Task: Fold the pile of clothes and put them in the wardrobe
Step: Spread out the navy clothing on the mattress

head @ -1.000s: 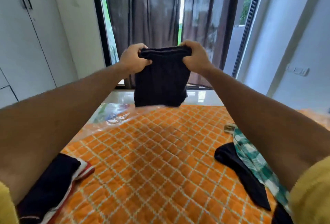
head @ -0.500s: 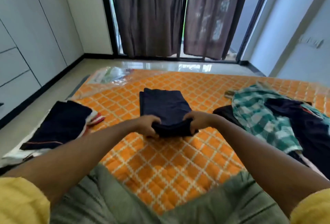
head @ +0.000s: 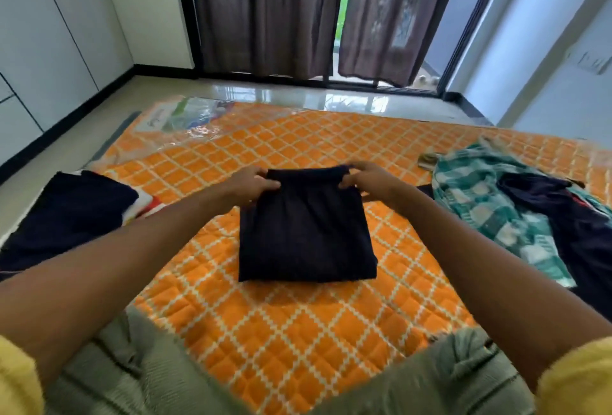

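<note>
A dark navy garment point(head: 304, 232) lies folded into a compact rectangle on the orange quilted mattress point(head: 298, 322). My left hand point(head: 251, 184) pinches its far left corner and my right hand point(head: 367, 179) pinches its far right corner, both on the folded far edge. A stack of folded clothes point(head: 69, 216), dark on top with white and red beneath, sits at the mattress's left edge. An unfolded heap lies at the right: a green checked cloth point(head: 490, 202) with a dark garment point(head: 576, 226) on it.
White wardrobe doors point(head: 43, 44) line the left wall. Brown curtains point(head: 265, 11) hang over a glass sliding door ahead. A clear plastic bag point(head: 185, 116) lies at the mattress's far left corner. Shiny tiled floor point(head: 298, 97) runs between mattress and door.
The garment, first held up in the air, was laid on the mattress. Its near edge has since been carried over to the far edge, halving it, and both hands now sit at the far corners.
</note>
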